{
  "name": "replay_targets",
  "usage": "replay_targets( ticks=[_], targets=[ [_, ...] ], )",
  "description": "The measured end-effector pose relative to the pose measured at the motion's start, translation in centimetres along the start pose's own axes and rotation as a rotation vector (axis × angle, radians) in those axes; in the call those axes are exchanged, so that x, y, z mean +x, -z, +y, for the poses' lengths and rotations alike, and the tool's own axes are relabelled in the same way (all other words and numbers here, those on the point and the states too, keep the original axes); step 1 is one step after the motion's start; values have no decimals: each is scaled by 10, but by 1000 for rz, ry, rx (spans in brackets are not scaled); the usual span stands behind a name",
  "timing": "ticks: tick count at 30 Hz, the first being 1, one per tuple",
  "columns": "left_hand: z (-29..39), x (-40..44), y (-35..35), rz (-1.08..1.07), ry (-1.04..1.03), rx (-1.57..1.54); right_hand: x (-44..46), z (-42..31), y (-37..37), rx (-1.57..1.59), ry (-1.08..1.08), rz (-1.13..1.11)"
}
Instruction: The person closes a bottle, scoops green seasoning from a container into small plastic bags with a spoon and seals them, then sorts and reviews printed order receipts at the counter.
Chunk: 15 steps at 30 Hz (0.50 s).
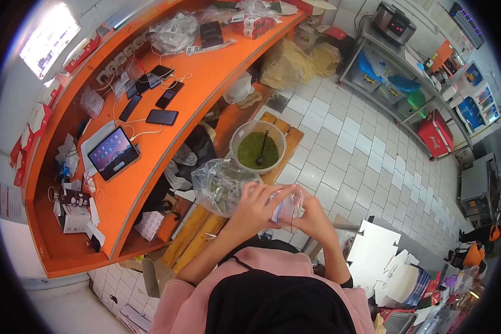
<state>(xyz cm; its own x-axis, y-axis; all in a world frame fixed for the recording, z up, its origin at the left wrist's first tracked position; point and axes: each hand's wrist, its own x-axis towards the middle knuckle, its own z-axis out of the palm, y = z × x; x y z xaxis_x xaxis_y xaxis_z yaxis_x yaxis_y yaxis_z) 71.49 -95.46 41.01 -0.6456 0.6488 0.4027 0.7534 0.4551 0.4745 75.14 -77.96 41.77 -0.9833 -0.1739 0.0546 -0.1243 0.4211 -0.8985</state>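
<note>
Both of my hands are raised in front of my chest and close on a small clear plastic bag (286,212) with blue and reddish marks. My left hand (257,205) grips its left side, fingers reaching over the top. On the other side, my right hand (312,216) pinches the edge. What the bag contains is hard to make out. Just beyond it stands a round tub (236,146) of green sauce-like food (250,149), a black ladle (263,146) resting in it. A large clear plastic bag (214,181) with small packets inside lies left of my left hand.
The tub stands on a wooden bench (286,139). An orange counter (167,142) curves along the left, carrying a tablet (113,153) and several phones. White cardboard (370,250) lies at my right. A metal rack (367,61) and red cooler (435,133) stand across the tiled floor (339,139).
</note>
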Motion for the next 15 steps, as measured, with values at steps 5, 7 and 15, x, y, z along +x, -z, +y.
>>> replay_targets(
  ticks=[5,7,15],
  targets=[
    [-9,-11,-9,-2,61,-119,-12,34,-19,249,-111,40],
    [-23,-21,-11,-49,108,-62,-17,37,-6,372,-206,63],
    [-59,-47,-16,-409,688,-728,-38,64,27,407,-466,133]
  ],
)
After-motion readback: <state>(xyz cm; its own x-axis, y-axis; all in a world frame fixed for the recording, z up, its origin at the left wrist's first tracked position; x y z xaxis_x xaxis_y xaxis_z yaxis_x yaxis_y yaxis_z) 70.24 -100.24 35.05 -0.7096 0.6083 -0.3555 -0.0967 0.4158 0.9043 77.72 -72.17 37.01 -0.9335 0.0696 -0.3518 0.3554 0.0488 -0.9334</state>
